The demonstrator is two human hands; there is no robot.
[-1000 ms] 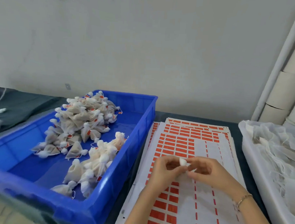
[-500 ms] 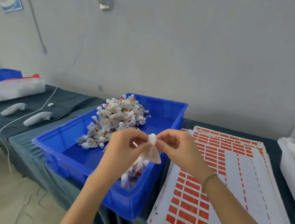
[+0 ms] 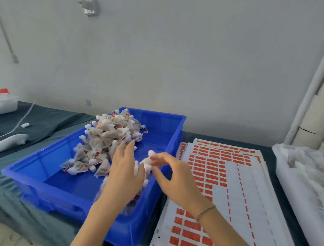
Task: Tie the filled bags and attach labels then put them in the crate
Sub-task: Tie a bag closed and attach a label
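Finished bags (image 3: 108,139) pile far-left in the crate (image 3: 175,134); another bag (image 3: 146,162) is above it. The left hand (image 3: 125,169) is spread, empty; whether the right hand (image 3: 173,177) pinches it, I cannot tell. Many labels (image 3: 207,162) remain.

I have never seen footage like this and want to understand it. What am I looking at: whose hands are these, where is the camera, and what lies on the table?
There is no machine here. A person works with bare hands, and the single camera sits on their head, looking forward and down. That is why the left hand and right hand reach in from the bottom edge. Both are over a blue crate that holds a pile of tied small bags with red labels. One more small bag is at the right hand's fingertips, but blur hides whether they pinch it. The left hand is open and holds nothing. Right of the crate lie sheets of red labels with many gaps, and farther right is a white tub of loose white mesh.
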